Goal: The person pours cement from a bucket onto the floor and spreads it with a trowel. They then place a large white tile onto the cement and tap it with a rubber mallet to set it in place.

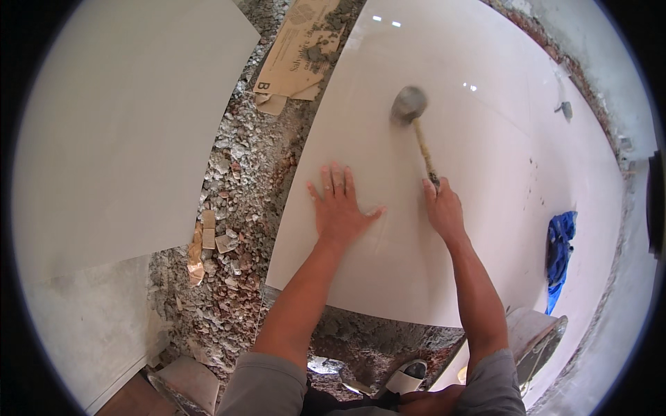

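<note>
My left hand (340,209) lies flat on a large glossy white floor tile (374,270), its fingers spread and pointing away from me. To its right, my right hand (445,210) is wrapped round the wooden handle of a mallet (424,149). The mallet's thick grey head (409,104) points to the far side, over the tile, and is smeared by motion. Whether the head touches the tile, I cannot tell. Light reflections show on the tile's shiny surface.
Left of the tile runs a strip of rubble (239,156) with torn cardboard (295,59) on it. Beyond lies another pale slab (125,139). A crumpled blue cloth (559,253) and a small grey object (567,110) lie on the right. A dusty bucket-like container (538,340) stands at lower right.
</note>
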{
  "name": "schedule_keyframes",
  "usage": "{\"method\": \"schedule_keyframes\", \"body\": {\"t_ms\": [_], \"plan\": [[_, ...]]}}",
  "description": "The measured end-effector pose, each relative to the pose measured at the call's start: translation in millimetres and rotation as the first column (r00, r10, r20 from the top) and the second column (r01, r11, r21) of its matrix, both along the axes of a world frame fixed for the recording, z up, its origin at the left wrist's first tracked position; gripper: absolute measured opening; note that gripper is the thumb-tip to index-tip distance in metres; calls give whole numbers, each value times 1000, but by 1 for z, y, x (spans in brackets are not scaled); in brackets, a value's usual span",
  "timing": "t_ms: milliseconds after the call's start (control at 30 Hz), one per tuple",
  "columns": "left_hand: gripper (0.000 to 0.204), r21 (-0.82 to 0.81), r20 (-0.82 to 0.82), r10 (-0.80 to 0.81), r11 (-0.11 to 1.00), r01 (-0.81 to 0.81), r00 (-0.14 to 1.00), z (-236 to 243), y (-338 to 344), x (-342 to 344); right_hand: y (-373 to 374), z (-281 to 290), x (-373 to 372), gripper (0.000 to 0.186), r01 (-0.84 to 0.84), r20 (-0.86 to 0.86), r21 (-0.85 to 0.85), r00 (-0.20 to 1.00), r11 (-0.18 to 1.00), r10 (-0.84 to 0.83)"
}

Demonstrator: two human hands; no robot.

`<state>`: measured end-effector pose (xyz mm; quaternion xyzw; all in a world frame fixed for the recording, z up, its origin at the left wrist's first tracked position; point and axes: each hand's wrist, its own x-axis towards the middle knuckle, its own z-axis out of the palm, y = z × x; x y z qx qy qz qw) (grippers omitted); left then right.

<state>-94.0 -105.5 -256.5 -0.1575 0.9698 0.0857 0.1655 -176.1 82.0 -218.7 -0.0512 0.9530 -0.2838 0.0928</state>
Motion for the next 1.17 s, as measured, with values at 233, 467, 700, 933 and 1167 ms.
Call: {"method": "schedule_keyframes", "body": {"t_ms": [233,467,700,933,1167], "plan": [[106,76,-44,32,997,-29,999,2,-1,1,-39,-8,-18,34,37,34,7,999,999,-37],[103,42,-8,16,999,-16,1000,5,0,0,-47,-14,-10,38,0,101,157,995,988,-16],[103,27,-130,18,1000,-15,991,-1,2,6,-37,-5,15,38,79,75,23,994,997,-80],[108,-3,-251,-10,1000,10,968,-18,4,11,-6,-9,68,36,104,44,-50,994,993,-102],[108,-42,-173,-513,856,515,840,-28,-28,41,42,50,197,30,289,29,-406,952,867,-304]]}}
